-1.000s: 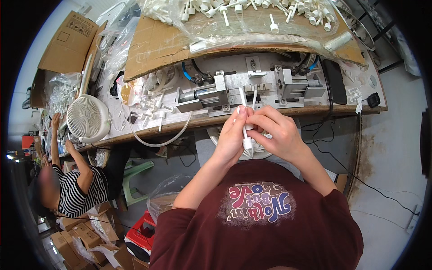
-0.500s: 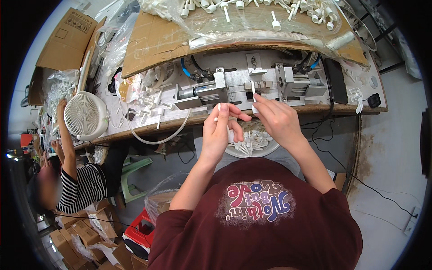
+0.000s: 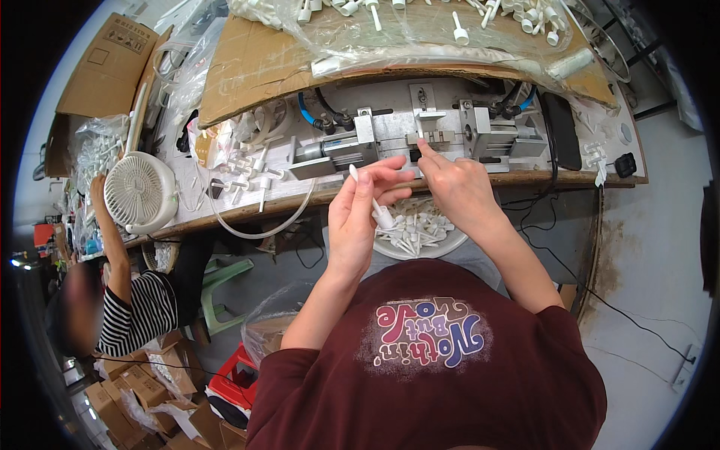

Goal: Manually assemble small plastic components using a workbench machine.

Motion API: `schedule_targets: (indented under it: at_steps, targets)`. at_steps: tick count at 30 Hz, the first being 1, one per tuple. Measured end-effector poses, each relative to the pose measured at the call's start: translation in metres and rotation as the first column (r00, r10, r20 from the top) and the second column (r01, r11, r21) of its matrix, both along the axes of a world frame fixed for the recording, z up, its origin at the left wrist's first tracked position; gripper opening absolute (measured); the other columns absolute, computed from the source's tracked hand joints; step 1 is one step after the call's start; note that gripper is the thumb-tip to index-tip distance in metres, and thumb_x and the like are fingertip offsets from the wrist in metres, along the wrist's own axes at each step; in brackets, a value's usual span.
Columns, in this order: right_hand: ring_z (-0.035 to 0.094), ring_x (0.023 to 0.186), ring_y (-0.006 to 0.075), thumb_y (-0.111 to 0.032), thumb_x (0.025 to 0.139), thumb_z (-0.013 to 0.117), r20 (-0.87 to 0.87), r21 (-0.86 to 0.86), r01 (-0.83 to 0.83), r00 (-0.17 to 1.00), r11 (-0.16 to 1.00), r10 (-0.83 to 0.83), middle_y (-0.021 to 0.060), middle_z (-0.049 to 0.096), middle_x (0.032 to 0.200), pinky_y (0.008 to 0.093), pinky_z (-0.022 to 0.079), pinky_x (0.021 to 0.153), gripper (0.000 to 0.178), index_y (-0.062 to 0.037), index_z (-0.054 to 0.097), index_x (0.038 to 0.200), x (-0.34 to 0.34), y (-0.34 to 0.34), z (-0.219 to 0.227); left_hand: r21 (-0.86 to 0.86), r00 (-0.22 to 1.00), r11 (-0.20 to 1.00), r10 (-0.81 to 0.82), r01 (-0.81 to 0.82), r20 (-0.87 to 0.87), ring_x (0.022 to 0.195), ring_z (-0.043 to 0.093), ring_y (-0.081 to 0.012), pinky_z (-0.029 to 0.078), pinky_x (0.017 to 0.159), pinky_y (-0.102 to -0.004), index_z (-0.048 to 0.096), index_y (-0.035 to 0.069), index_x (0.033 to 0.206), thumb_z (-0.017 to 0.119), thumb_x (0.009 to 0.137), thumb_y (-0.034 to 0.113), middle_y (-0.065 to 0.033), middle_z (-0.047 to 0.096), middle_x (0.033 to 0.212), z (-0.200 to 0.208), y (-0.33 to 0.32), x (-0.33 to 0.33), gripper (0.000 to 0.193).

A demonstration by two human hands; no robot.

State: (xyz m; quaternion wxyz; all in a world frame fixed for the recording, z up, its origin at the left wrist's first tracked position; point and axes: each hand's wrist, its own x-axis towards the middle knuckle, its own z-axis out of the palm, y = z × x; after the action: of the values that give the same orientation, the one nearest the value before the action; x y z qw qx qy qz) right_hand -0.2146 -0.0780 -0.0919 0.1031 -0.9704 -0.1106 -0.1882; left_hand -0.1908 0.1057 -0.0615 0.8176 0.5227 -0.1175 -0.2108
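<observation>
1. Metal clamps point(image 3: 364, 133) are standing left and right of a centre block point(image 3: 435, 138), flanking the right hand's reach; blue hose point(image 3: 306, 112) is looping behind the left one.
2. Black phone-like slab point(image 3: 560, 133) is lying right of the clamps, small black box point(image 3: 624, 166) farther right.
3. White fan point(image 3: 140, 193) is standing well left; clear tube point(image 3: 259, 240) is sagging past the table edge point(image 3: 225, 227). Co-worker in stripes point(image 3: 139, 316) is sitting beyond.
4. Round bowl point(image 3: 454, 245) is sitting below the hands, holding many white pins point(image 3: 412, 231). Cardboard sheet point(image 3: 262, 79) is carrying plastic film and a heap of capped pieces point(image 3: 536, 19).
5. Left hand point(image 3: 360, 204) is pinching a capped pin point(image 3: 383, 217) between thumb and index, tip poking up, other fingers loosely spread, over the bowl.
6. Right hand point(image 3: 459, 187) is pointing its index finger onto a white stick point(image 3: 421, 127) at the centre block, other fingers curling; thumb hidden, can't tell if pinching.
7. Gap between clamps is opening toward the person; the right hand is reaching in over the table edge, left hand hanging just in front.
</observation>
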Motion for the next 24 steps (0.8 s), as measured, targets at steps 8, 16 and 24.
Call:
schedule_targets:
  at_steps: [8, 16, 24]
  targets:
    - [0.068, 0.071, 0.0242, -0.008, 0.073, 0.076, 0.081, 0.439, -0.217, 0.976, 0.872, 0.202, 0.0097, 0.071, 0.103, 0.0313, 0.056, 0.061, 0.027, -0.0029, 0.068, 0.098, -0.016, 0.001, 0.015, -0.038, 0.994, 0.994, 0.102, -0.100, 0.041, 0.132, 0.046, -0.0352, 0.039, 0.112, -0.0446, 0.053, -0.005, 0.120, 0.034, 0.107, 0.029, -0.0249, 0.043, 0.144, 0.000, -0.007, -0.001, 0.041]
    - [0.067, 0.081, 0.0255, -0.006, 0.074, 0.076, 0.219, 0.527, -0.334, 0.942, 0.781, 0.255, 0.0095, 0.067, 0.091, 0.0341, 0.056, 0.069, 0.025, -0.0043, 0.069, 0.097, -0.038, 0.018, 0.028, -0.042, 0.999, 0.999, -0.033, 0.032, -0.030, 0.134, 0.045, -0.0323, 0.038, 0.111, -0.0418, 0.046, -0.005, 0.131, 0.038, 0.106, 0.026, -0.0217, 0.043, 0.145, -0.007, -0.021, -0.011, 0.041]
    - [0.068, 0.078, 0.0218, -0.006, 0.075, 0.073, 0.112, 0.283, -0.044, 0.994, 0.958, 0.012, 0.0095, 0.067, 0.119, 0.0324, 0.055, 0.068, 0.021, -0.0033, 0.069, 0.096, -0.020, -0.007, -0.003, 0.087, 0.985, 0.996, -0.013, -0.002, 0.171, 0.133, 0.046, -0.0323, 0.041, 0.108, -0.0383, 0.037, -0.001, 0.141, 0.049, 0.101, 0.008, -0.0204, 0.039, 0.148, -0.003, 0.000, -0.004, 0.042]
